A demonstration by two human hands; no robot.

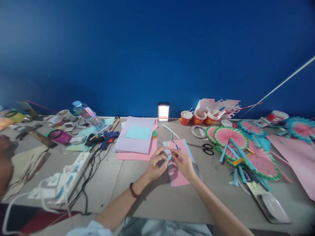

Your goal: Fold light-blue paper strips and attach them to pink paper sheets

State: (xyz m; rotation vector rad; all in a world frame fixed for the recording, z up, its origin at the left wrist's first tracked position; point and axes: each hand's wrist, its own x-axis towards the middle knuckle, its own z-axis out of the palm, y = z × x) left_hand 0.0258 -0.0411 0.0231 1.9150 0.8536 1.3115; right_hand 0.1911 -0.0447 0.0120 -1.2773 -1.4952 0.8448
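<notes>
My left hand [157,164] is closed in a pinch, with a small light-blue piece [169,157], apparently folded paper, at its fingertips. Right beside it, my right hand [182,163] has its fingers bent and pressed together at the same small piece. Its exact shape is partly covered by the fingers. Under both hands lies a pink paper sheet [180,181] with light-blue strips along its sides. A thin curved strip with a dark blue part [176,145] shows just beyond my fingertips; I cannot tell whether I hold it.
Scissors [207,149] lie to the right, near several pink-and-green paper fans [231,137] and red paper cups [186,118]. Stacked paper [135,144], a blue glue gun [109,136] and a power strip [73,178] with cables are on the left. A phone [163,112] leans against the blue wall.
</notes>
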